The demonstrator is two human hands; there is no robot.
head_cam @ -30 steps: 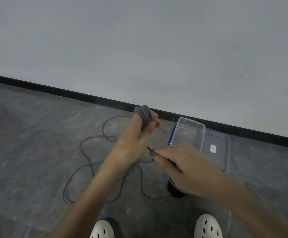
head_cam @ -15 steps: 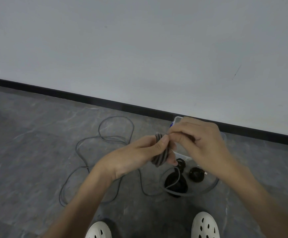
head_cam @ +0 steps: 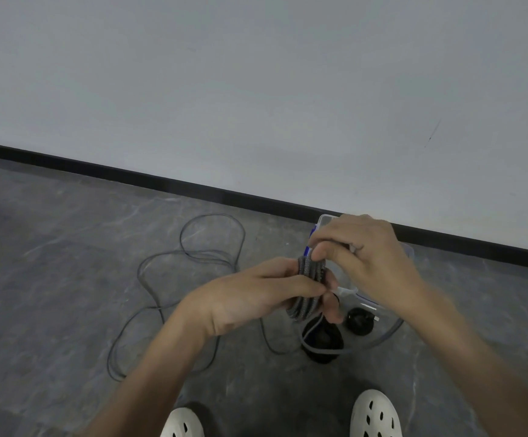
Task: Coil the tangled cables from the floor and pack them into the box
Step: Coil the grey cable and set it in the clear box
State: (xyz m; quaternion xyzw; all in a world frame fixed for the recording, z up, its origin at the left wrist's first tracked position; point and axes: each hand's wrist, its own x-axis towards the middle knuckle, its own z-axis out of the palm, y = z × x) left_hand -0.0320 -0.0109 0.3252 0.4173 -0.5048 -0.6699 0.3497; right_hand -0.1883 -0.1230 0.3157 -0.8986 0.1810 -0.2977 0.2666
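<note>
Over the floor, near side of the clear box (head_cam: 409, 251), both hands met at one bundle. A second earlier my left grip (head_cam: 256, 298) held the grey coil (head_cam: 308, 287) up high while my right grip (head_cam: 366, 257) drew slack from lower down. By this moment the coil had come down and the right had risen to its top.

- Left grip: clamped round the coil's middle, thumb across the turns.
- Right grip: pinched together on the upper turns.
- Judged one more wrap laid. What looked like the tail (head_cam: 332, 351) hung in a loop below, so this cable was nearly wound, not yet boxed.

Materials:
- Coil: braided, matte grey, turns pressed into a tight oblong.
- Box: hard translucent plastic with rounded corners, far side of my hands and mostly hidden by the right one.
- Thin dark cable (head_cam: 162, 263): lay in loose overlapping loops on the floor to the left, still uncoiled.
- Black wound bundle (head_cam: 322, 340) and smaller black bundle (head_cam: 359, 321): sat on the floor just near of the hands.
- Floor: grey, stone-veined, smooth.
</note>
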